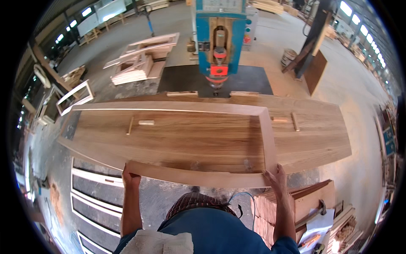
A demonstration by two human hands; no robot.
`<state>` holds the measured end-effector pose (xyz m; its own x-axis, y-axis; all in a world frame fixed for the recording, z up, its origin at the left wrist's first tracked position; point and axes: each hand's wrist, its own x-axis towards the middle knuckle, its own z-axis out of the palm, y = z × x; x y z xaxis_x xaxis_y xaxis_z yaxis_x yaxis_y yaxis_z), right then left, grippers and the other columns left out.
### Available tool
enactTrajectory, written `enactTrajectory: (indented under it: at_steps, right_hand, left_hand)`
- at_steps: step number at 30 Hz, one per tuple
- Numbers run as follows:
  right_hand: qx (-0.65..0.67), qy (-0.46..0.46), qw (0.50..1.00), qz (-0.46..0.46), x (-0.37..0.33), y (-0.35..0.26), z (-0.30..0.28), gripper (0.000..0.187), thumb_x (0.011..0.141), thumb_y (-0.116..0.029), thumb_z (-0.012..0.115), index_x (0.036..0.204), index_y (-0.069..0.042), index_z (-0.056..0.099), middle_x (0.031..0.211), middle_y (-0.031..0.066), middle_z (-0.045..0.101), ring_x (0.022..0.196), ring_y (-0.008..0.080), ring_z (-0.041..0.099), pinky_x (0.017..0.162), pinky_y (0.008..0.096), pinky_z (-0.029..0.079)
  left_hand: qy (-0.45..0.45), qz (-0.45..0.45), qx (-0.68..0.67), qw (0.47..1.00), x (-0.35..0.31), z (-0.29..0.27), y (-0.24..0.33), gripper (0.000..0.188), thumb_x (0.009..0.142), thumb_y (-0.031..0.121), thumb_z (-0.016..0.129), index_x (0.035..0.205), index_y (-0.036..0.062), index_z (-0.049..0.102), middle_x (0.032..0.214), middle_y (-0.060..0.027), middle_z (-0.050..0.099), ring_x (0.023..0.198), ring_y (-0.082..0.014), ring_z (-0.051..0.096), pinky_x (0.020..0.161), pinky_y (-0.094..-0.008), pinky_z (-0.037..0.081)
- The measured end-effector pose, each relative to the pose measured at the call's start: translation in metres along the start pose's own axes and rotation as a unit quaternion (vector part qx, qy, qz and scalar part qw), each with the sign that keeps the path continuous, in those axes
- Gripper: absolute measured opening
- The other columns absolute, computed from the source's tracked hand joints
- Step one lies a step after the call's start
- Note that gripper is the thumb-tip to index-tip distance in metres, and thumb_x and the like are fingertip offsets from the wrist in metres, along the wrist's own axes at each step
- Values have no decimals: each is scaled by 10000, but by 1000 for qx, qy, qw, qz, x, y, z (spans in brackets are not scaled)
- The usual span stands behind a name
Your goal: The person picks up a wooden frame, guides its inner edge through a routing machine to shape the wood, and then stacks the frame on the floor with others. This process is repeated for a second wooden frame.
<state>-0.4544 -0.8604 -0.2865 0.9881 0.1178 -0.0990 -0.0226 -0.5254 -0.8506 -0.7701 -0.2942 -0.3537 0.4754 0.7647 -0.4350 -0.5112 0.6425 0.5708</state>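
A long rectangular wooden frame (203, 180) lies across a wide wooden tabletop (313, 139), its near rail toward me. My left hand (131, 175) is closed around that near rail, left of my body. At the near right corner my right hand (277, 178) grips the frame too. Through the frame's opening I see the tabletop with a short wood block (146, 122) and a thin strip (130, 125) on it. Beyond the far rail stands a teal machine (222, 42) with a red and black spindle head (218, 76), above a dark plate (177, 80).
Right of the frame, another thin strip (295, 122) lies on the tabletop. Two wood pieces (182, 93) edge the dark plate. White-edged frames (97, 178) lie low at left. At lower right stand stacked boards (270, 216) with a hammer (322, 207). Frame stacks (135, 70) sit behind.
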Motion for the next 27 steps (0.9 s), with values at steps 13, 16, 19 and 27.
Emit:
enactTrajectory:
  at_steps: [13, 16, 19, 27]
  right_hand:
    - [-57, 44, 997, 5, 55, 15, -40, 504, 775, -278, 793, 1129, 47, 638, 910, 155, 713, 797, 199, 683, 719, 330, 543]
    - [-32, 58, 998, 4, 68, 31, -57, 489, 776, -265, 794, 1122, 46, 643, 899, 143, 715, 790, 182, 679, 716, 322, 542]
    - [-50, 51, 997, -7, 81, 41, -73, 480, 774, -250, 798, 1120, 47, 647, 890, 124, 716, 789, 167, 673, 713, 318, 543]
    - [21, 64, 998, -2, 118, 65, -104, 481, 754, -274, 807, 1090, 42, 673, 917, 138, 720, 814, 199, 685, 730, 319, 547]
  left_hand:
    - [-98, -128, 2, 987, -22, 12, -54, 283, 980, 293, 589, 1166, 86, 643, 1141, -61, 700, 1045, -224, 670, 869, -376, 572]
    - [-87, -141, 25, 986, -28, 26, -77, 277, 980, 280, 590, 1173, 88, 639, 1160, -61, 693, 1073, -222, 659, 877, -373, 566]
    - [-81, -159, 39, 983, -37, 40, -93, 259, 975, 265, 601, 1161, 90, 640, 1157, -65, 693, 1075, -224, 656, 884, -377, 562]
    - [-93, -203, 66, 972, -48, 62, -133, 251, 987, 273, 583, 1143, 85, 641, 1141, -79, 693, 1099, -237, 648, 931, -413, 550]
